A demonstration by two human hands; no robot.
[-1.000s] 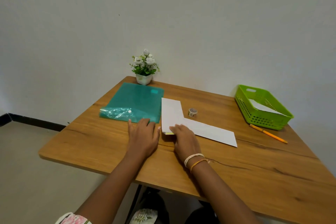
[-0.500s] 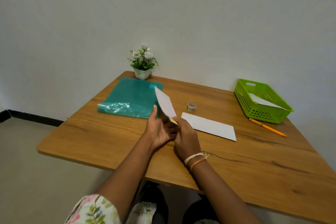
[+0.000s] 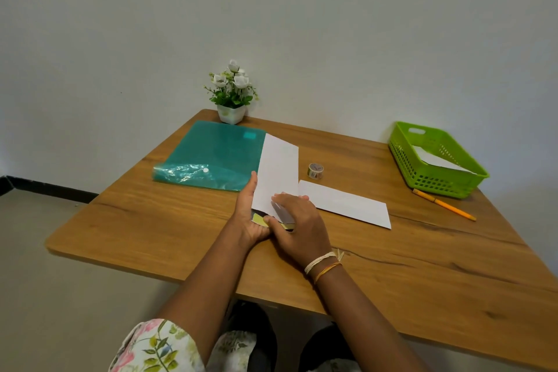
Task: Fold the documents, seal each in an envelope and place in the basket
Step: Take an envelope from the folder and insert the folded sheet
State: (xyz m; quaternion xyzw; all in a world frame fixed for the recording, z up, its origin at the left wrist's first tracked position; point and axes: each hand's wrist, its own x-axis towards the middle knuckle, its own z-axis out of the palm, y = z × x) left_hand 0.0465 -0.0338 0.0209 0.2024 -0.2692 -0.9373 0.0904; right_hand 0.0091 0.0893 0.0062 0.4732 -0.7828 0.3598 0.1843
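The left hand [image 3: 250,220] cradles the near end of a long white paper envelope [image 3: 276,172] from beneath, fingers straight along its left edge and thumb tucked under, while the right hand [image 3: 297,225] lies over the same end, fingers pressed on the paper and thumb curled around a folded yellow-and-dark printed document [image 3: 262,218] that pokes out of the envelope's mouth. The envelope is lifted off the wooden bench [image 3: 422,266] and points toward 12 o'clock, its far end overlapping the translucent teal plastic folder [image 3: 211,154] at 10 o'clock. A second white envelope [image 3: 347,204] lies flat just beside the right hand, at 2 o'clock. Beyond it sits a small patterned roll of tape [image 3: 315,170]. At 2 o'clock, well apart, the lime-green perforated plastic basket [image 3: 453,184] holds a white sheet or envelope (which one, I cannot tell), with an orange pencil [image 3: 444,204] near its front. A white potted artificial flower plant [image 3: 231,93] stands at 12 o'clock by the wall.
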